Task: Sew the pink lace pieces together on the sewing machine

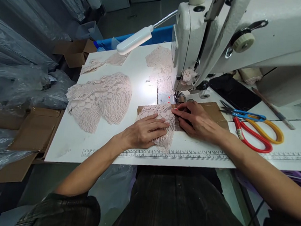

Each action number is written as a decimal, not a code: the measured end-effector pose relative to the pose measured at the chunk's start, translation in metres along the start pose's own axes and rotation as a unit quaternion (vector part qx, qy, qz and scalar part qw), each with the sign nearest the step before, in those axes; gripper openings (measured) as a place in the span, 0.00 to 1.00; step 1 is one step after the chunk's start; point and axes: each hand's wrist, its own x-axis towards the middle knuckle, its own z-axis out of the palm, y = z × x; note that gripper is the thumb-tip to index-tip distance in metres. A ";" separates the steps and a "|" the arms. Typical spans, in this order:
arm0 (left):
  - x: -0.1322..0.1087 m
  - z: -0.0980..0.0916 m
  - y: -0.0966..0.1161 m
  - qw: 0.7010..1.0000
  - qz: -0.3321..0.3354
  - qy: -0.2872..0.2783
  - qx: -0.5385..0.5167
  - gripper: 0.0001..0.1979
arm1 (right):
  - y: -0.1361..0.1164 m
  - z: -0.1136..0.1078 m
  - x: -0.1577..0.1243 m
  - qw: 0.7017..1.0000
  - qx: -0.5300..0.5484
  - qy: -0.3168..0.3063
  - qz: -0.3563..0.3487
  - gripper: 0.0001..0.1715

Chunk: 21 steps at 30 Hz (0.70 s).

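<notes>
A pale pink lace piece (167, 137) lies on a brown board at the front of the sewing machine (187, 53), just below the presser foot (177, 96). My left hand (146, 130) rests flat over the lace, its fingers stretched out and pointing right. At the lace's right edge, my right hand (192, 118) has its thumb and fingertips closed together on the lace, close to the needle area. Part of the lace is hidden under my left hand. More lace (161, 75) lies behind the needle, beneath the machine head.
Larger lace pieces (101, 100) lie on the table's left. Scissors (259, 136) with red and yellow handles and blue thread snips (250, 115) sit right of my right hand. A white lamp (134, 40) hangs over the back. Printed rulers (136, 154) line the front edge. Cardboard boxes (37, 127) stand left.
</notes>
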 end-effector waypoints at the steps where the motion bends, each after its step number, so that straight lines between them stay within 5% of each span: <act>1: 0.000 -0.001 0.000 1.000 0.000 0.003 -0.001 0.14 | 0.000 0.000 0.000 1.000 -0.003 -0.001 -0.001 0.24; 8: 0.002 -0.004 -0.003 0.998 -0.002 0.047 -0.032 0.08 | 0.001 -0.005 0.002 0.999 0.037 0.008 -0.001 0.23; 21: 0.008 -0.003 0.003 1.000 0.006 0.010 -0.024 0.10 | 0.001 -0.004 -0.003 1.000 0.002 -0.008 0.006 0.24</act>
